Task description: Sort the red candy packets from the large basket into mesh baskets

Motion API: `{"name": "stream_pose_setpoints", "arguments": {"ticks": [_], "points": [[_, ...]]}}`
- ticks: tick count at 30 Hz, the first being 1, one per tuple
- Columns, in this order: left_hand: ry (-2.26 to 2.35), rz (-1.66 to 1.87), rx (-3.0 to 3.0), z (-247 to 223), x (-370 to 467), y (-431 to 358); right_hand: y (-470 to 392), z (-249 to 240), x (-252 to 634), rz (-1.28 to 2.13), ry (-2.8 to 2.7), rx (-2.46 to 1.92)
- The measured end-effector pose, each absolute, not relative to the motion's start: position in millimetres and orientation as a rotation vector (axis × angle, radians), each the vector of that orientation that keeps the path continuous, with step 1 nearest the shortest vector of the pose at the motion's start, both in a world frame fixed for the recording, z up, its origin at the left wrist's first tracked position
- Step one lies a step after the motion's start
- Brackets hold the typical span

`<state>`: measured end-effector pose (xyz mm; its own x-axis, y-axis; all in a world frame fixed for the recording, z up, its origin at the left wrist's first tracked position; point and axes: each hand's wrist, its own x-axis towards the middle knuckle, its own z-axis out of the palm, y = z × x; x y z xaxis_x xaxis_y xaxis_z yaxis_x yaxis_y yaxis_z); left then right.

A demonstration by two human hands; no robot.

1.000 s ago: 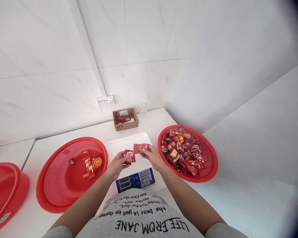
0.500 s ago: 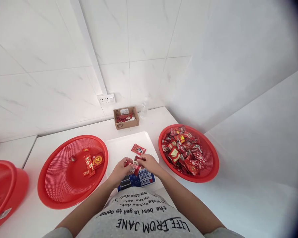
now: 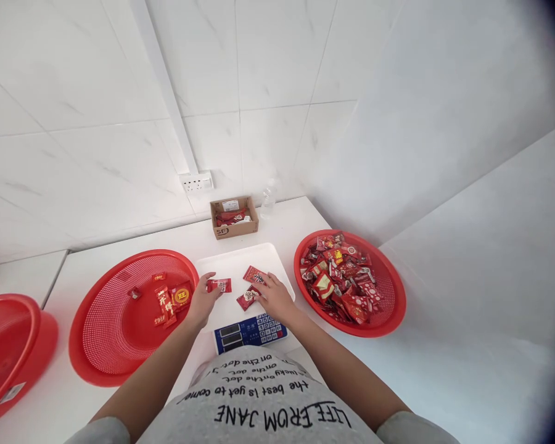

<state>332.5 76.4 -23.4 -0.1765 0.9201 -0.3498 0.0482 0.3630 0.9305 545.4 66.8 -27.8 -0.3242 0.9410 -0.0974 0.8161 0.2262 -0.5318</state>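
A white scale tray [image 3: 231, 262] carries several small red candy packets. My left hand [image 3: 204, 301] is at the tray's left side, thumb and fingertips closed on the left end of one red packet [image 3: 222, 285]. To the right, my right hand [image 3: 277, 300] has its fingers stretched out and apart. Its fingertips reach the upper packet [image 3: 253, 273], and its thumb is by the edge of a darker red packet with a pale patch [image 3: 246, 300]. The hand covers part of both. Below the tray is the scale's blue keypad panel [image 3: 250, 333].
A red basket [image 3: 400, 308] heaped with red packets stands on the right. Another red basket [image 3: 120, 333] with a few packets is on the left, and a third [image 3: 41, 336] at the far left. Behind are a cardboard box [image 3: 235, 230] and a clear bottle [image 3: 268, 200].
My hands have moved apart, the left going left and away from me with a red packet. The darker packet, between both hands before, now lies on the tray by my right hand.
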Motion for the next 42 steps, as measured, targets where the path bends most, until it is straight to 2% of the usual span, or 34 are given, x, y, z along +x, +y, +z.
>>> {"name": "stream_pose_setpoints", "arguments": {"ticks": [10, 15, 18, 25, 33, 42], "points": [[1.818, 0.710, 1.818, -34, 352, 99, 74, -40, 543, 0.667, -2.328, -1.734], [1.645, 0.338, 2.357, -48, 360, 83, 81, -44, 546, 0.536, -2.211, -1.770], [1.604, 0.202, 2.441, -59, 364, 78, 87, -49, 545, 0.496, -2.200, -1.768], [1.536, 0.172, 2.548, -66, 361, 91, 85, -52, 561, 0.506, -2.028, -1.629], [1.519, 0.176, 2.533, -62, 361, 94, 50, -42, 643, 0.476, -1.618, -1.573], [1.514, 0.177, 2.571, -65, 361, 95, 63, -56, 719, 0.362, -1.344, -2.109]]}}
